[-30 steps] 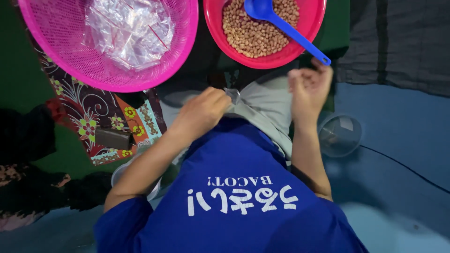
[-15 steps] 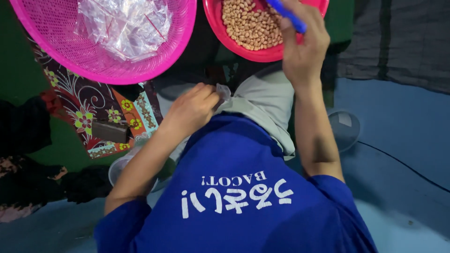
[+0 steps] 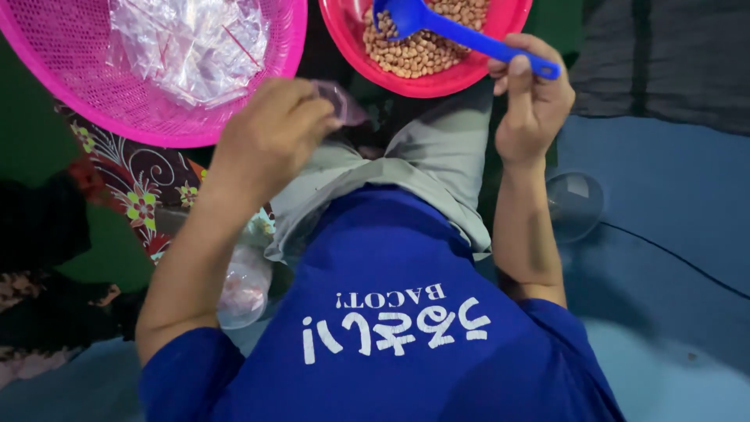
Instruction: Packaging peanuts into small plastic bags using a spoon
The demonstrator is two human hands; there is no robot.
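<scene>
Blue scoop is pinched in the right hand; left hand fingers grip a small clear bag. Keep the bag mouth open under the scoop.

You've got a heap of clear plastic bags with thin red strips sitting crumpled in the pink mesh basket at top left. Your left hand pinches one small clear bag just beside that basket's rim.
</scene>
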